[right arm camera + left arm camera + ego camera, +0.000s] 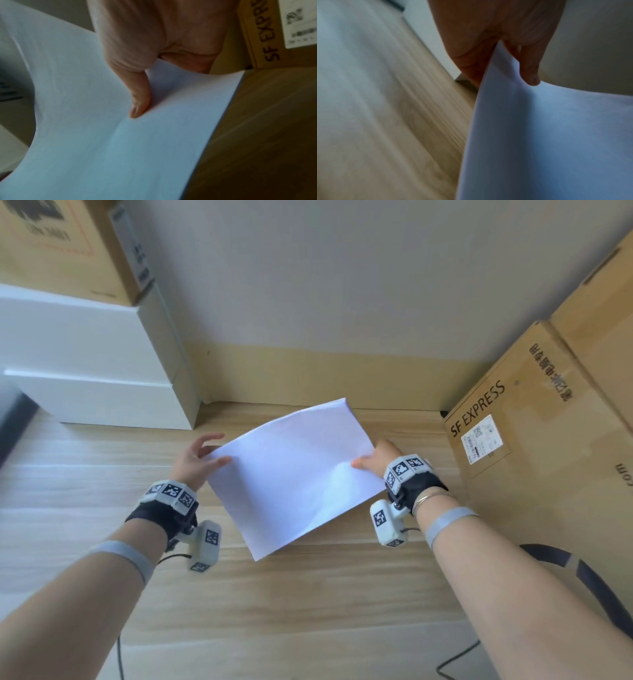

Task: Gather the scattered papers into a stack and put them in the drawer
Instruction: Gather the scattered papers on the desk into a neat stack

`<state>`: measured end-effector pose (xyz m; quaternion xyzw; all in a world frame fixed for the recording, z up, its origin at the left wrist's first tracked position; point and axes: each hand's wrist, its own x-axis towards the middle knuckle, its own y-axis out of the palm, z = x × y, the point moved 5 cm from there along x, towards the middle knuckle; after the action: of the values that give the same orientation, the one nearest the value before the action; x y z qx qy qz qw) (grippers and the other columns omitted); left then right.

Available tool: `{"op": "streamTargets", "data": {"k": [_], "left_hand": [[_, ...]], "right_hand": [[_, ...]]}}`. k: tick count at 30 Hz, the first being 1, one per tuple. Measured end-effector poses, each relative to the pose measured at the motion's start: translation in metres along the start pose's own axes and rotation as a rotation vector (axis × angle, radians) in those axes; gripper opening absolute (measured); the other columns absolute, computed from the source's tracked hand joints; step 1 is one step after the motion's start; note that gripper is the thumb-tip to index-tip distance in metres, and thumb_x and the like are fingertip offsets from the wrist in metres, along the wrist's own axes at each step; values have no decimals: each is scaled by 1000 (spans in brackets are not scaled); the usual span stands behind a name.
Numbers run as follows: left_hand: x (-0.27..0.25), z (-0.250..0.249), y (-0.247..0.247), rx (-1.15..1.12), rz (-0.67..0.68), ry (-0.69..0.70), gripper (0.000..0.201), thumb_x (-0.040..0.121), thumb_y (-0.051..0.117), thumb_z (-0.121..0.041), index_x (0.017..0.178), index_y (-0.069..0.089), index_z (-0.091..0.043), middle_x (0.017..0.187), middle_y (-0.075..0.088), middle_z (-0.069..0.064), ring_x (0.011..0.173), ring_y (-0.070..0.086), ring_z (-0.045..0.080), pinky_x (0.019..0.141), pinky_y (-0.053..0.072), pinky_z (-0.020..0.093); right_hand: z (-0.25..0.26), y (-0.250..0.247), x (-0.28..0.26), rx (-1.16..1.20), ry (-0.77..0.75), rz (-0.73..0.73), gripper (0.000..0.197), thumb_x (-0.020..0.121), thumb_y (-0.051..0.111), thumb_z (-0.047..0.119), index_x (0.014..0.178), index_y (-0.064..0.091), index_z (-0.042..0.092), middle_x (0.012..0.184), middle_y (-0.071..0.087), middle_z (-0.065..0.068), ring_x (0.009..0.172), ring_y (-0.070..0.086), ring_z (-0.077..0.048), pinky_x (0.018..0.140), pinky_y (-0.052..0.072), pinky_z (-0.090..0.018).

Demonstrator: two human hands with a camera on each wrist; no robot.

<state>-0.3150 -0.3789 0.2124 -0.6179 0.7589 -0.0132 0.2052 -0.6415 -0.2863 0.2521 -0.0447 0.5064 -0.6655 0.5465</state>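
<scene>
A stack of white papers hangs in the air above the wooden floor, held between both hands. My left hand pinches its left corner, thumb on top and fingers underneath. In the left wrist view the papers sag below the thumb. My right hand pinches the right edge the same way; the right wrist view has the thumb pressed on the top sheet. No drawer shows plainly in any view.
A white cabinet or box stack stands at the left with a cardboard box on it. An SF EXPRESS carton stands at the right. A grey wall is ahead. Dark cables lie near my right arm.
</scene>
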Motion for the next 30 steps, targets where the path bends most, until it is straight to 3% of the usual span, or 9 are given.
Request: {"op": "streamTargets", "data": {"k": [4, 9, 13, 17, 19, 21, 23, 26, 30], "left_hand": [[-1, -18, 17, 373, 251, 8, 31, 62, 71, -36, 91, 63, -29, 80, 65, 2, 76, 55, 18, 68, 39, 25], [-11, -24, 48, 325, 371, -60, 14, 76, 75, -22, 72, 64, -29, 46, 64, -22, 52, 63, 2, 52, 48, 15], [-16, -13, 55, 211, 335, -95, 14, 82, 69, -12, 70, 63, -16, 41, 63, -16, 40, 61, 0, 44, 48, 10], [-14, -4, 45, 70, 224, -86, 14, 72, 77, -21, 74, 65, -14, 51, 68, -6, 62, 62, 22, 67, 54, 33], [-13, -6, 39, -4, 149, -84, 21, 65, 80, -27, 74, 65, -16, 57, 68, -4, 65, 60, 23, 65, 53, 31], [-14, -15, 36, -64, 74, -58, 14, 72, 76, -24, 75, 63, -20, 66, 67, -1, 67, 60, 22, 63, 53, 27], [-13, -24, 35, -142, 10, -18, 11, 81, 69, -16, 77, 63, -24, 61, 70, -10, 65, 64, 15, 70, 52, 30], [-17, -37, 40, -205, -14, 51, 16, 82, 67, -11, 76, 63, -25, 57, 69, -23, 57, 64, -3, 69, 51, 24], [-28, -39, 42, -264, 9, 81, 20, 80, 67, -3, 80, 63, -22, 63, 71, -23, 60, 64, -8, 64, 53, 13]], "right_hand": [[25, -12, -5, -133, -83, 65, 44, 83, 68, 24, 118, 56, 2, 120, 62, -13, 107, 61, -29, 79, 42, -26], [51, -5, -11, -290, -246, 160, 24, 83, 68, 17, 100, 67, 0, 96, 69, -13, 83, 60, -21, 71, 38, -23], [49, -13, -7, -270, -284, 74, 20, 74, 74, 22, 89, 69, 10, 90, 68, -6, 83, 61, -20, 70, 41, -23], [29, -29, -4, 165, -293, -164, 52, 67, 81, 20, 114, 62, 19, 103, 61, 8, 91, 57, -11, 84, 46, -26], [19, -23, -5, 521, -255, -111, 59, 70, 78, 8, 119, 51, 24, 98, 64, 3, 82, 60, -14, 81, 54, -30], [20, -8, -10, 655, -226, 65, 51, 79, 68, -2, 120, 47, 19, 90, 64, 0, 76, 62, -11, 72, 56, -21], [27, 6, -16, 609, -219, 186, 38, 81, 66, -3, 113, 56, 14, 101, 66, -5, 86, 65, -15, 82, 57, -25], [37, 11, -27, 633, -198, 125, 25, 75, 73, 1, 96, 66, 14, 115, 66, -16, 103, 64, -26, 99, 48, -41], [40, 8, -33, 675, -201, -5, 34, 75, 73, -1, 108, 65, -3, 108, 66, -14, 96, 62, -20, 88, 48, -28]]}}
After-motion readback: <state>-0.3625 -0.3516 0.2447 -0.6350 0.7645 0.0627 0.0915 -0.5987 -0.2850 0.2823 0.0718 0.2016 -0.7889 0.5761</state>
